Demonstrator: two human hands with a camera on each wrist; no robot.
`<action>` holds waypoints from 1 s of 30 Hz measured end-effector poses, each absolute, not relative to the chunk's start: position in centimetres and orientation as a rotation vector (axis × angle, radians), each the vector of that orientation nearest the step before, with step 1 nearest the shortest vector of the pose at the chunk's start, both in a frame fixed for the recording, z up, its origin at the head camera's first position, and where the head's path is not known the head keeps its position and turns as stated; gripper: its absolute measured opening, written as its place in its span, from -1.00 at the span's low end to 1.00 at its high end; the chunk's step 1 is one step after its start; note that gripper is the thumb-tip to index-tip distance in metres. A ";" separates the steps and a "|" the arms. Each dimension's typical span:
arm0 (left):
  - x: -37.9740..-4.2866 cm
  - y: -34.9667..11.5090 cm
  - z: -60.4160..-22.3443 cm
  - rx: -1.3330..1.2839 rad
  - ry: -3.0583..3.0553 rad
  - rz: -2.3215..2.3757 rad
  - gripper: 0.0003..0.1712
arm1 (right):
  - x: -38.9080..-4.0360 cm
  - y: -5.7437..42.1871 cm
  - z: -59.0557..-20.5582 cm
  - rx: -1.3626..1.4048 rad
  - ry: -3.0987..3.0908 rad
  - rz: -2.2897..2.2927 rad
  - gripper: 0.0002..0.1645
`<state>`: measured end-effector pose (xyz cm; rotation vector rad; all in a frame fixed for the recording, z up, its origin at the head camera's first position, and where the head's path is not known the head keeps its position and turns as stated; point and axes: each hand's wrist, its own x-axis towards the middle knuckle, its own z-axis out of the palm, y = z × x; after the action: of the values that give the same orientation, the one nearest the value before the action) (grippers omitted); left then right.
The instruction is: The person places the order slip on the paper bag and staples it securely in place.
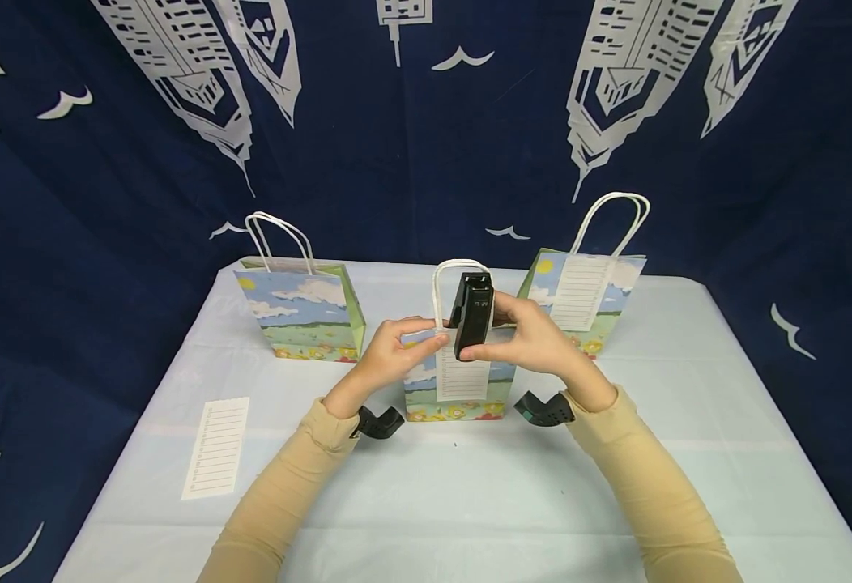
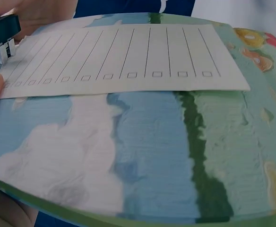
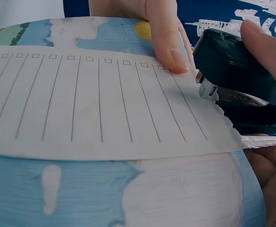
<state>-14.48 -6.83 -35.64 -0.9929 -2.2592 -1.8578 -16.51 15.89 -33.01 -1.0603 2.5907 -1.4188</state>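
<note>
The right hand (image 1: pixel 538 336) grips a stapler (image 1: pixel 475 316), partly hiding the lined paper (image 1: pixel 462 380) the left hand (image 1: pixel 389 352) pinches.

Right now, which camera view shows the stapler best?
Right wrist: the stapler is large, seen sideways, its metal front at the paper slip, rear cut off. The head view shows it smaller; left wrist, only its front.
</note>
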 end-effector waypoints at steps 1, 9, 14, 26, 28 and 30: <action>-14.5 -6.8 -35.7 -0.999 -2.256 -1.859 -0.76 | -16.5 15.9 -33.1 -1.075 2.588 -1.425 -0.46; -14.6 -6.7 -35.6 -1.048 -2.244 -1.855 -0.76 | -16.7 15.8 -33.7 -1.022 2.530 -1.557 -0.45; -14.6 -6.6 -35.5 -1.070 -2.244 -1.848 -0.77 | -16.6 15.8 -34.1 -0.952 2.523 -1.628 -0.44; -15.4 -6.6 -36.2 -1.087 -2.275 -1.840 -0.70 | -15.1 15.1 -32.5 -0.949 2.596 -1.638 -0.50; -15.6 -6.6 -36.4 -1.086 -2.291 -1.817 -0.64 | -15.2 15.1 -32.6 -0.962 2.595 -1.647 -0.51; -15.5 -6.5 -36.3 -1.094 -2.285 -1.789 -0.58 | -15.5 15.3 -33.1 -0.969 2.585 -1.661 -0.50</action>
<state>-15.51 -6.50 -36.29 -1.0944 -2.2849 -1.7887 -15.55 15.35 -33.13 -0.9688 2.5853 -1.6606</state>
